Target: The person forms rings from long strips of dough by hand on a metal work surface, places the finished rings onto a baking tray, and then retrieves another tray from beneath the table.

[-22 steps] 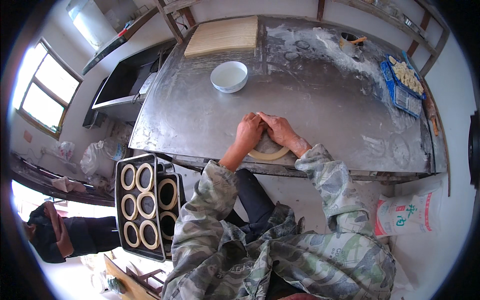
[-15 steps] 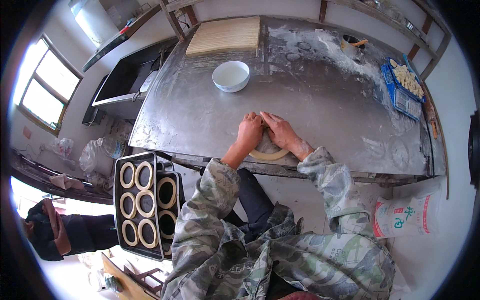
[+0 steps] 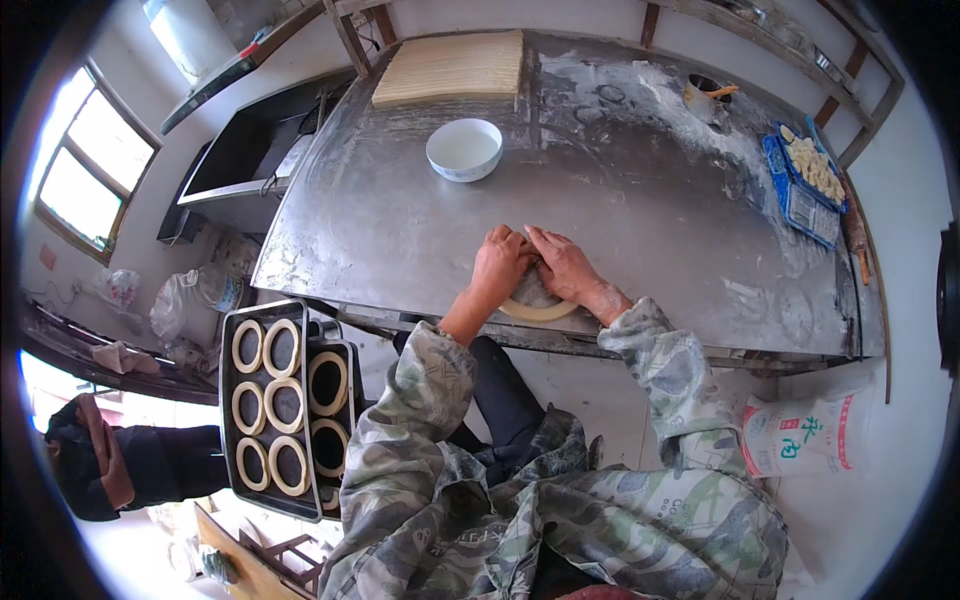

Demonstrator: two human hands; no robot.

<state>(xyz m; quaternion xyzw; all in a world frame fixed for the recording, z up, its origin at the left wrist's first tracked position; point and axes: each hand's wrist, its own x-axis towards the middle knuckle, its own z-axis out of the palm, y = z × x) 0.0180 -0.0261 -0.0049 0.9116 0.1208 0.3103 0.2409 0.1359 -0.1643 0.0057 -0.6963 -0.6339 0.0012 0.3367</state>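
Observation:
A ring of pale dough [image 3: 538,312] lies on the metal table [image 3: 640,240] by its front edge. My left hand [image 3: 498,265] and my right hand [image 3: 567,262] meet over the far side of the ring, fingertips nearly touching. Both hands have their fingers curled down on the dough, and that part of it is hidden beneath them. Beyond them, a little to the left, stands a white bowl [image 3: 464,160] with pale contents that I cannot make out. A flat slab of dough cut into strips [image 3: 450,72] lies at the far left of the table.
Left of my legs, black trays [image 3: 232,385] hold several dough rings. At the table's right are a blue scale [image 3: 806,212] with dough pieces [image 3: 815,168], and a rolling pin [image 3: 857,235]. A metal mug [image 3: 700,96] stands near spilled flour. A white sack [image 3: 800,440] rests below.
The whole view has shifted slightly. Both hands stay in almost the same place over the dough ring, with only slight finger movement.

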